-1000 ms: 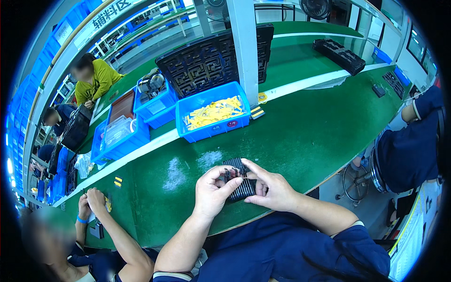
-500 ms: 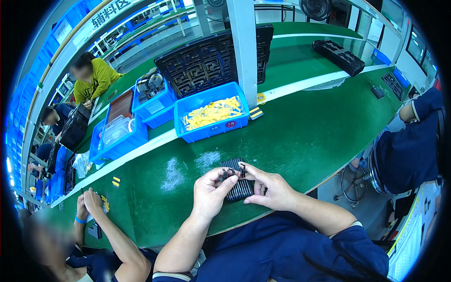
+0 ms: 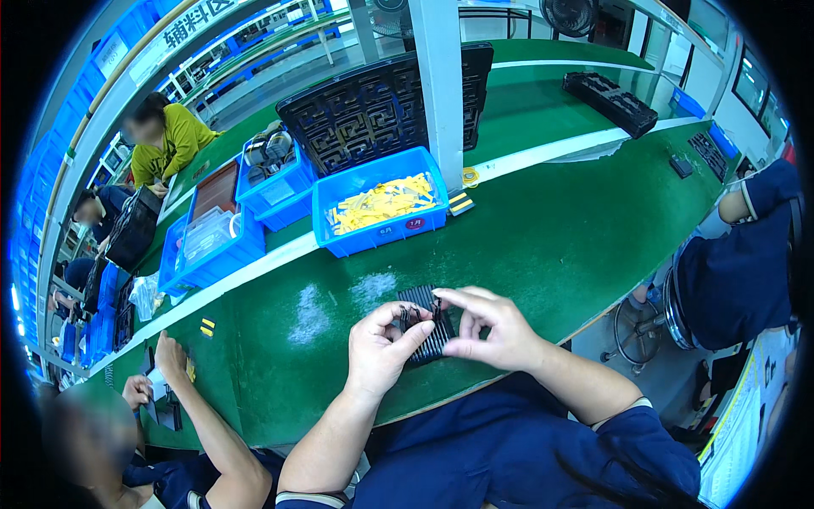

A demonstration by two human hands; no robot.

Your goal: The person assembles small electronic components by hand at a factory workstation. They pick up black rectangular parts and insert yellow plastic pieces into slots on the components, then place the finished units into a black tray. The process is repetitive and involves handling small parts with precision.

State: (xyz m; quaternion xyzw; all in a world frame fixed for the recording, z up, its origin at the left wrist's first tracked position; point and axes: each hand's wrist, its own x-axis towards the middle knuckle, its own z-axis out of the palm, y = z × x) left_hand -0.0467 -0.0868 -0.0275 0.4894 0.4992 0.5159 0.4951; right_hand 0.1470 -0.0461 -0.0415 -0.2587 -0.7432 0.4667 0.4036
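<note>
Black ribbed stack (image 3: 431, 346) sits on the table (image 3: 543, 254) by both hands. Looks mid-work to me; can't tell how much is left. Left hand (image 3: 373, 348) pinches small black parts (image 3: 413, 315), too bunched to count; right hand (image 3: 500, 331) is spread, seemingly holding nothing. I count one stack, one bin (image 3: 381, 242) of uncountable yellow strips (image 3: 386, 204).

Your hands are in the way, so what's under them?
A black ridged block shows between the left hand and right hand. The left hand covers part of it; whatever is beneath it can't be seen.
</note>
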